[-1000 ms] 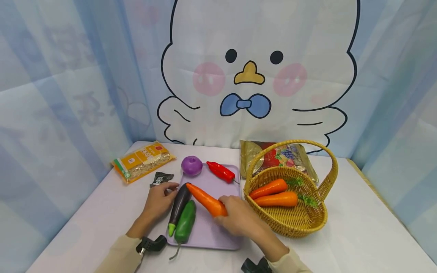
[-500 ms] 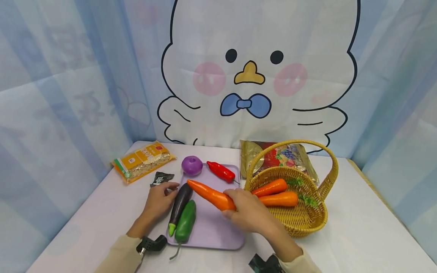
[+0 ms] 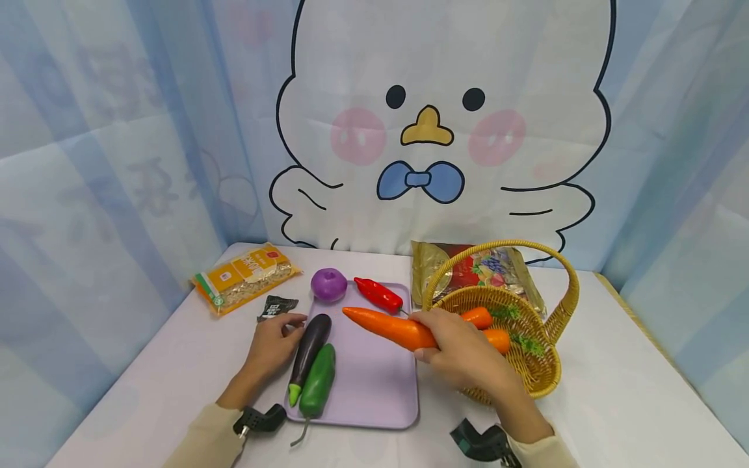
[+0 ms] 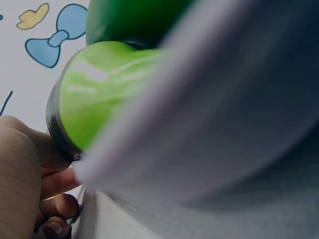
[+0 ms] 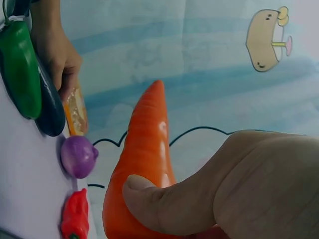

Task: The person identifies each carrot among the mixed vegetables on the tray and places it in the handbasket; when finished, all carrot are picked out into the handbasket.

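My right hand (image 3: 468,354) grips a large orange carrot (image 3: 389,327) by its thick end, above the lilac tray (image 3: 374,390) and in front of the basket. In the right wrist view, the thumb presses along the carrot (image 5: 144,144), whose tip points away. At the tray's left edge, my left hand (image 3: 274,348) holds the rim with bent fingers, beside an eggplant (image 3: 310,351). A green chili pepper (image 3: 318,383) lies alongside the eggplant, its stem over the rim. A red chili pepper (image 3: 380,296) and a purple onion (image 3: 329,285) are at the tray's far end.
A wicker basket (image 3: 550,374) with a tall handle stands right of the tray, two carrots (image 3: 478,317) in it, partly behind my right hand. Behind it lies a gold packet (image 3: 427,260). A yellow grain bag (image 3: 246,276) and a small black packet (image 3: 277,305) lie left.
My right hand has moved right and slightly up, carrying the carrot from over the tray's middle toward the basket. The left hand stays at the tray's edge.
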{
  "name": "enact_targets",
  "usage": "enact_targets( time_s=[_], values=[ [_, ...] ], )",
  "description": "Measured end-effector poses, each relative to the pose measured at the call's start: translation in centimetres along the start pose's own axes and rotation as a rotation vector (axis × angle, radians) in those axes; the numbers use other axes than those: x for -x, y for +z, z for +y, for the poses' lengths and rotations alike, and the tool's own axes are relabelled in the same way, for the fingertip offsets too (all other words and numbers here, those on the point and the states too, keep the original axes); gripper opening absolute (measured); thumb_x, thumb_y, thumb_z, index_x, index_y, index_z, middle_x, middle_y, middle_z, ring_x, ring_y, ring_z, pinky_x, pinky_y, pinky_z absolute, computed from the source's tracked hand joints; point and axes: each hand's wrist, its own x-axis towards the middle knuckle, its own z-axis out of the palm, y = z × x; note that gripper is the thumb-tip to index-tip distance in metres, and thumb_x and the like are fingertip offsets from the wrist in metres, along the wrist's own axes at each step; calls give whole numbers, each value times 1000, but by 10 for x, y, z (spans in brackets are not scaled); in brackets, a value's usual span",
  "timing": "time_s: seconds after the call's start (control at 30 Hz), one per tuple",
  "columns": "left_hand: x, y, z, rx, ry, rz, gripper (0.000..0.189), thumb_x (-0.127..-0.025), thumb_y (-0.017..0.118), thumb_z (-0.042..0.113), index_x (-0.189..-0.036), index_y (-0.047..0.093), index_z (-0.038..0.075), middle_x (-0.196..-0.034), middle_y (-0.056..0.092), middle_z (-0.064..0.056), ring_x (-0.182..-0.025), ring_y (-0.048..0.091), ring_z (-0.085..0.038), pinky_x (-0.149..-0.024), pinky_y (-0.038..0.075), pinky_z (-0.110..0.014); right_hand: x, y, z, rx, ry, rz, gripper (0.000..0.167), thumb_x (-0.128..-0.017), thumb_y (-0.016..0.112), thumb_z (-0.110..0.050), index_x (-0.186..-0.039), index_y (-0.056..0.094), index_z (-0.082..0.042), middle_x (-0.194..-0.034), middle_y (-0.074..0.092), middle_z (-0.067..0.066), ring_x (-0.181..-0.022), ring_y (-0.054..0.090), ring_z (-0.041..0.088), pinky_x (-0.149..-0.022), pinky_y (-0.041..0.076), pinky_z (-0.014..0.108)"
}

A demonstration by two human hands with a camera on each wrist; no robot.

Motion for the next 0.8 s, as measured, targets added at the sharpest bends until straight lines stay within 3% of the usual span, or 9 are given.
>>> enact_targets(
  time_s=[0.8],
  values=[
    [0,0,0,4,3,-3,30,-90,68,9,-119,73,5,-103,74,-9,-74,56,-15,-70,45,-30,13,-41,44,6,-31,-14,45,-89,74,-4,-132,62,-7,-115,62,8,-99,54,28,-91,47,53]
  ],
)
